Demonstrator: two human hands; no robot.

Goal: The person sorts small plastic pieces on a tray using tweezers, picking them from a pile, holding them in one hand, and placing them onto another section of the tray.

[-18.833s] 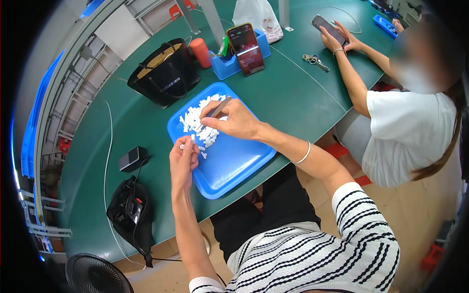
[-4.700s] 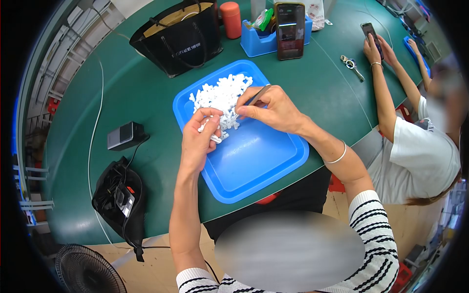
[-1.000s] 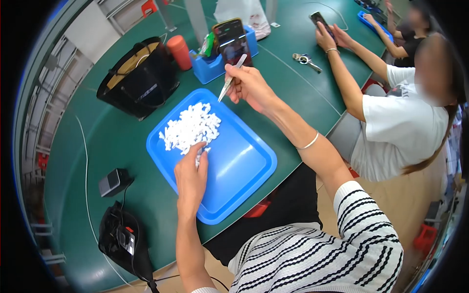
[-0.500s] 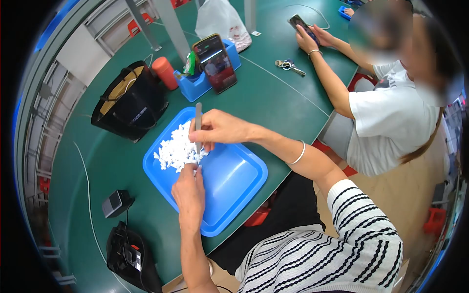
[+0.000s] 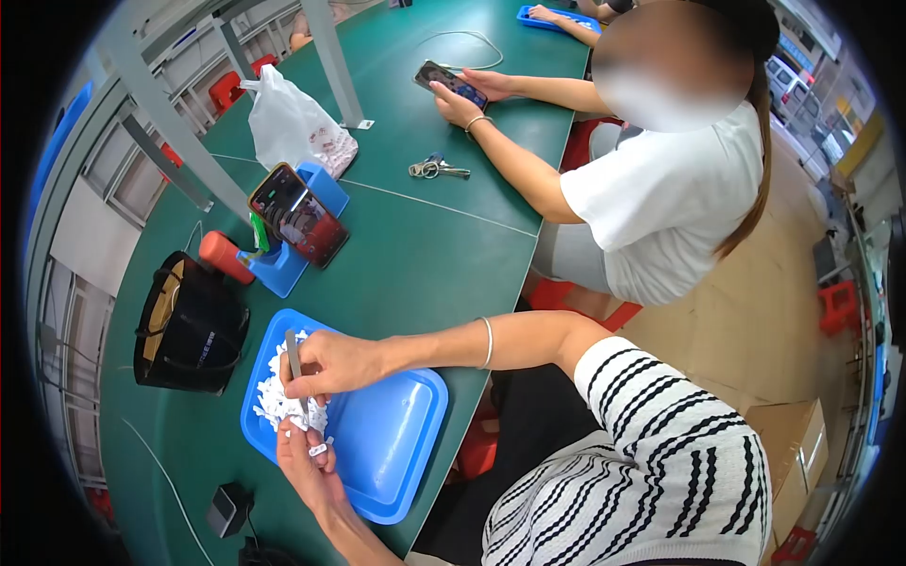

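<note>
A smooth green worktop [image 5: 406,274] stretches beneath the right hand [image 5: 330,363] and left hand [image 5: 307,462]. Directly under both sits a round-cornered blue plastic tray [image 5: 387,443]; left of the right hand stands a black bag with looped handles [image 5: 193,330]. The right arm [image 5: 434,349], bent at the elbow, crosses the tray's edge, its hand pinching slim grey metal tweezers [image 5: 293,357] angled down toward the left fingertips. The left hand, fingers curled, pinches small white pieces [image 5: 318,449]; more lie heaped just beyond it. The tweezers' tips are too small to read.
</note>
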